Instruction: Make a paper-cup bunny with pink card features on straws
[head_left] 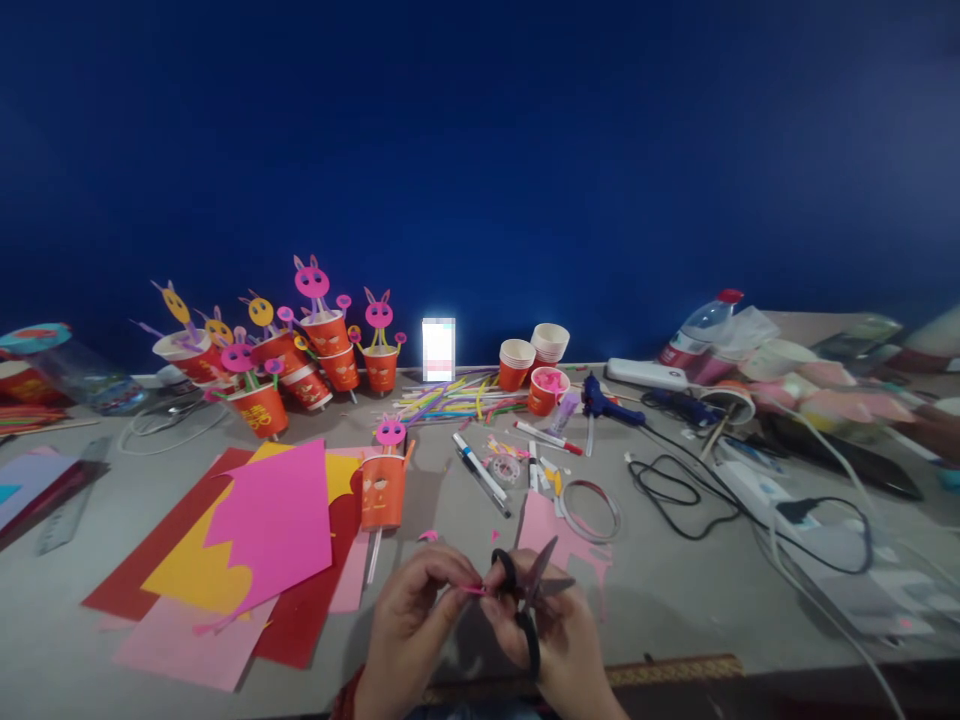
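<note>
Tabletop supports cup of pink pieces beyond scissors.

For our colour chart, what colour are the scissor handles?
Black scissor handles, in the head view.

wall: plain deep blue, paler toward right | table: grey top, running along wall | light: dim, uneven

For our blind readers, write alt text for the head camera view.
The person's left hand and right hand meet at a small pink piece, the right also holding open black-handled scissors. On the grey table, coloured paper sheets lie beside an orange cup with a pink face; decorated cups and straws are behind.
</note>
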